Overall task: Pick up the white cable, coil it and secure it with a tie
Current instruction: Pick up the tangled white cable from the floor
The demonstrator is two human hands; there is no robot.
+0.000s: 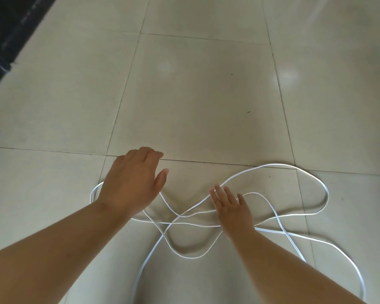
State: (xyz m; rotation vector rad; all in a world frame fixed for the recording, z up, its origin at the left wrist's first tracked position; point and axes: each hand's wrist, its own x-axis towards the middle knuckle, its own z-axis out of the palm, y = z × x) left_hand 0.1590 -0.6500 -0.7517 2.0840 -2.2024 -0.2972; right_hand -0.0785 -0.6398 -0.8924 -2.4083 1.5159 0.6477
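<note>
A long white cable (303,172) lies in loose, crossing loops on the tiled floor, spread from lower left to right. My left hand (132,183) hovers above the cable's left loops, palm down, fingers relaxed and holding nothing. My right hand (233,207) reaches low over the middle loops with its fingers spread straight; whether they touch the cable is unclear. Parts of the cable are hidden under both hands and forearms. No tie is in view.
Pale glossy floor tiles (195,95) with dark grout lines stretch ahead. A dark strip (7,40), perhaps a mat or threshold, runs along the top-left corner.
</note>
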